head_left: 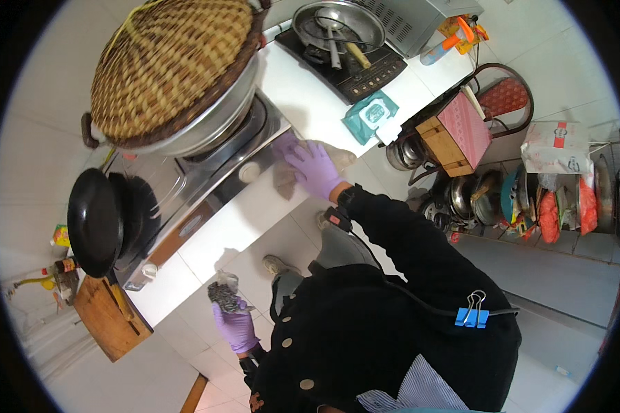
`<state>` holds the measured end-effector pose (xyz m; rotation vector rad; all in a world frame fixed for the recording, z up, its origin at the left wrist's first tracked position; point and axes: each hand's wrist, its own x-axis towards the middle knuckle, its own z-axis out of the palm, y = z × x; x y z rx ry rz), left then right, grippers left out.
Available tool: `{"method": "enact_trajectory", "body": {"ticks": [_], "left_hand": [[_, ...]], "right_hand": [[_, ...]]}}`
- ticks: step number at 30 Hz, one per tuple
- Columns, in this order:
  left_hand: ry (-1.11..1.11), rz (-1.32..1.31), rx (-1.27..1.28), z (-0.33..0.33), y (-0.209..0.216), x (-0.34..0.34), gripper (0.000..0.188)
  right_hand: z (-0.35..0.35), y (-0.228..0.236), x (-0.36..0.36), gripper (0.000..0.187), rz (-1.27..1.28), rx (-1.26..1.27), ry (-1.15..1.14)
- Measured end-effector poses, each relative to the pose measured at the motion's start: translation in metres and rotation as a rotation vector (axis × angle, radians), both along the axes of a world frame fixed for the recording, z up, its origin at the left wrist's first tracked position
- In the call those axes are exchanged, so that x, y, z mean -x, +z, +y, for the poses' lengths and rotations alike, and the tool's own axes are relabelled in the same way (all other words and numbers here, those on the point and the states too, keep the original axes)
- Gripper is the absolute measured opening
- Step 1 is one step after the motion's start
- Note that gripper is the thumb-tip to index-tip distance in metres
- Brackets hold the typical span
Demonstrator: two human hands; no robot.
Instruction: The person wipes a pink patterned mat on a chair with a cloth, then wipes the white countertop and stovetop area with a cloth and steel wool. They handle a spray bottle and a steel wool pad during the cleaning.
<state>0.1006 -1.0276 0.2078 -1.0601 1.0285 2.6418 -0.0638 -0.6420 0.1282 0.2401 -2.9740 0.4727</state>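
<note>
My left hand, in a purple glove, is low by my side, closed around a grey steel-wool scrubber. A bit of clear plastic shows at the scrubber's top. My right hand, also purple-gloved, lies with its fingers spread on a grey-brown cloth at the white counter's front edge. The cloth sticks out on both sides of the hand. Just left of it is the gas stove, with a knob near the cloth. Part of the cloth is hidden under the palm.
A large steamer pot with a woven lid covers one burner. A black wok tilts at the stove's other end, near a wooden board. Beyond the cloth are a wipes pack and an induction cooker bearing a pan.
</note>
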Motion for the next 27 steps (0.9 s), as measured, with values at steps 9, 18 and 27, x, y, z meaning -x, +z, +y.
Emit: {"method": "enact_trajectory", "body": {"ticks": [9,18,27], "left_hand": [[-0.148,0.095,0.043,0.107,0.018,-0.008,0.044],[-0.07,-0.002,0.12,0.111,0.027,-0.014,0.042],[-0.11,-0.076,0.129,0.094,0.021,0.001,0.042]], "right_hand": [[0.039,-0.018,-0.003,0.034,0.061,0.051,-0.012],[0.067,0.002,0.062,0.044,0.084,0.232,-0.338],[0.066,-0.031,-0.028,0.055,0.043,0.094,-0.319]]}}
